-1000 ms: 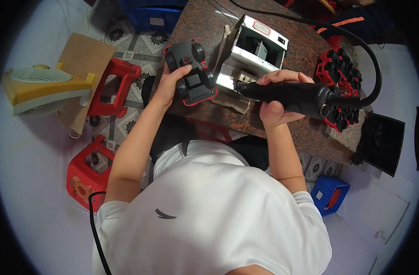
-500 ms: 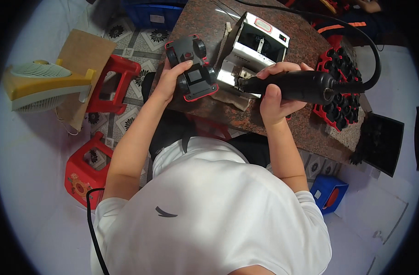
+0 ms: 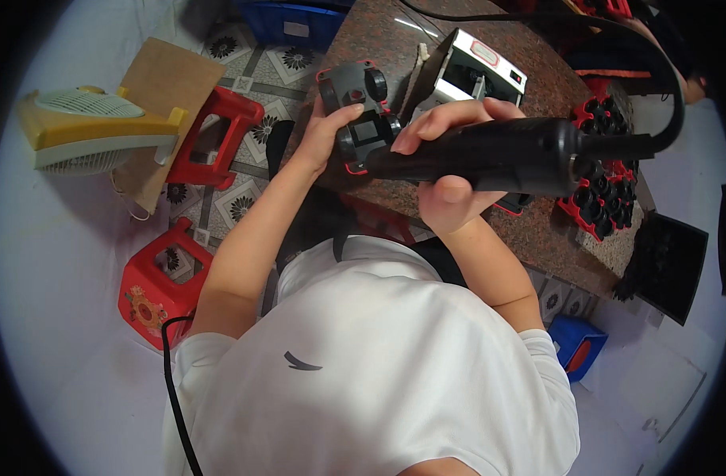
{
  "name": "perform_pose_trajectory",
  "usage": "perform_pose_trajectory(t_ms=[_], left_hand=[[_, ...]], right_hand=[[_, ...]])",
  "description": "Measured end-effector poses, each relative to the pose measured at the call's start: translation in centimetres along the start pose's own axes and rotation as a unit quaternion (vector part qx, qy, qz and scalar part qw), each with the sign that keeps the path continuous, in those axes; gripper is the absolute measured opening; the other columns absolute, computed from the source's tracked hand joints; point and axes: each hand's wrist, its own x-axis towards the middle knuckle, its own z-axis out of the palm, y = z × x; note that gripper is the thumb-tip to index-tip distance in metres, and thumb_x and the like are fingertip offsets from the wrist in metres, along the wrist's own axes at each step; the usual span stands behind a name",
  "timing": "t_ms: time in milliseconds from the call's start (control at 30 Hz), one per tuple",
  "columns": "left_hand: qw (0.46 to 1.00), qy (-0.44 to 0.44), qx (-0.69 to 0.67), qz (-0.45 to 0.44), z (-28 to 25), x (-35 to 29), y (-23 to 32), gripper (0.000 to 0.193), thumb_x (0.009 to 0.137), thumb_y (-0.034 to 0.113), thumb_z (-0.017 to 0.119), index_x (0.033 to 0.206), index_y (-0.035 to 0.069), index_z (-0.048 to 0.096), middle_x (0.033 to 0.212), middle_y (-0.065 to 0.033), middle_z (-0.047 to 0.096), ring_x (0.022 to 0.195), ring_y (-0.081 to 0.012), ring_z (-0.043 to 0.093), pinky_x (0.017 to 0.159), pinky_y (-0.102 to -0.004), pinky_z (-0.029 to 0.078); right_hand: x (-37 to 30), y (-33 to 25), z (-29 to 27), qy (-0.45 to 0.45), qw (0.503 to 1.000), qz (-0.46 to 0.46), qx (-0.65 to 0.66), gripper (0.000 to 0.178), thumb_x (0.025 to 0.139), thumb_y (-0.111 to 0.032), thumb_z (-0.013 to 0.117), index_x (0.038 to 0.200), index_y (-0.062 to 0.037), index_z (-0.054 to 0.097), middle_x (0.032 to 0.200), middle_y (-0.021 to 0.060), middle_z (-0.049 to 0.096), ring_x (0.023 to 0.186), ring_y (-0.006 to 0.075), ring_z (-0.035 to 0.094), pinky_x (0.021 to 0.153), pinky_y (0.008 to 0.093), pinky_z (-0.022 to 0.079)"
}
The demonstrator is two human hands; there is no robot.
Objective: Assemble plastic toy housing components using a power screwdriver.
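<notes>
My left hand (image 3: 325, 136) grips a black and red toy car chassis (image 3: 349, 82) with black wheels, its thumb lying across the middle. My right hand (image 3: 452, 208) is wrapped round a thick black corded electric screwdriver (image 3: 510, 155). The tool lies nearly level, and its front end reaches the chassis's lower right edge. Whether the tip touches a screw is hidden from view. Behind the tool stands a white metal screw feeder (image 3: 475, 62), partly covered by my right fingers.
On the stone table (image 3: 529, 238), a cluster of black and red wheeled parts (image 3: 605, 198) stands at right, beside a black bin (image 3: 671, 266). Red stools (image 3: 160, 289) and a yellow fan (image 3: 93, 131) are at left. A blue crate (image 3: 295, 25) is behind. The screwdriver's cable (image 3: 672, 107) arches overhead.
My right hand has brought the screwdriver away from the screw feeder, left and nearer to me, up to the chassis. The whole view has shifted slightly; the left hand keeps its hold.
</notes>
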Motion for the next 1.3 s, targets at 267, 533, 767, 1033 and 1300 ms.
perform_pose_trajectory(t_ms=[267, 533, 767, 1033, 1300], left_hand=[[0.994, -0.033, 0.065, 0.078, -1.1, 0.4, -0.9, 0.059, 0.077, 0.018, 0.069, 0.128, 0.007, 0.041, 0.115, -0.0083, 0.054, 0.108, -0.0187, 0.052, 0.095, -0.0321, 0.041], [0.998, -0.021, -0.051, 0.035, 0.6, -0.8, 0.5, 0.055, 0.082, 0.011, 0.061, 0.131, 0.007, 0.036, 0.118, -0.0114, 0.056, 0.105, -0.0196, 0.058, 0.09, -0.0332, 0.048], [0.98, -0.097, -0.173, 0.016, 1.0, -0.1, 0.2, 0.047, 0.087, 0.02, 0.061, 0.129, 0.006, 0.043, 0.12, -0.0075, 0.054, 0.113, -0.0179, 0.052, 0.099, -0.033, 0.041], [0.999, -0.026, 0.027, -0.017, -0.6, 0.0, 1.0, 0.057, 0.078, 0.019, 0.067, 0.128, 0.01, 0.042, 0.114, -0.0053, 0.053, 0.105, -0.0181, 0.053, 0.092, -0.0321, 0.043], [0.998, -0.014, 0.043, -0.032, -0.3, 0.0, 0.7, 0.059, 0.077, 0.023, 0.069, 0.129, 0.011, 0.043, 0.118, -0.0053, 0.052, 0.11, -0.0186, 0.05, 0.095, -0.0332, 0.04]], right_hand=[[-0.3, 2.4, 0.6, -0.058, 0.996, -0.02, 0.06, 0.076, 0.069, -0.016, 0.082, 0.127, 0.0012, 0.035, 0.095, 0.0123, 0.057, 0.075, 0.0187, 0.059, 0.067, 0.0295, 0.05], [0.5, 2.6, 1.9, -0.17, 0.974, -0.034, -0.147, 0.062, 0.071, 0.002, 0.069, 0.125, 0.0012, 0.039, 0.085, 0.0095, 0.059, 0.07, 0.0187, 0.059, 0.082, 0.034, 0.046], [0.8, 1.9, 3.2, -0.144, 0.973, -0.066, -0.168, 0.076, 0.061, -0.017, 0.086, 0.121, 0.0044, 0.045, 0.101, 0.0137, 0.061, 0.089, 0.0244, 0.063, 0.079, 0.0319, 0.049], [3.6, -2.3, -1.1, -0.007, 0.998, 0.001, -0.058, 0.068, 0.082, -0.032, 0.071, 0.126, 0.0028, 0.033, 0.084, 0.0129, 0.058, 0.062, 0.0171, 0.059, 0.056, 0.028, 0.051], [0.8, -1.3, -7.6, 0.032, 0.979, -0.081, -0.184, 0.066, 0.083, -0.032, 0.07, 0.124, 0.0006, 0.03, 0.086, 0.0135, 0.056, 0.068, 0.0188, 0.059, 0.061, 0.031, 0.053]])
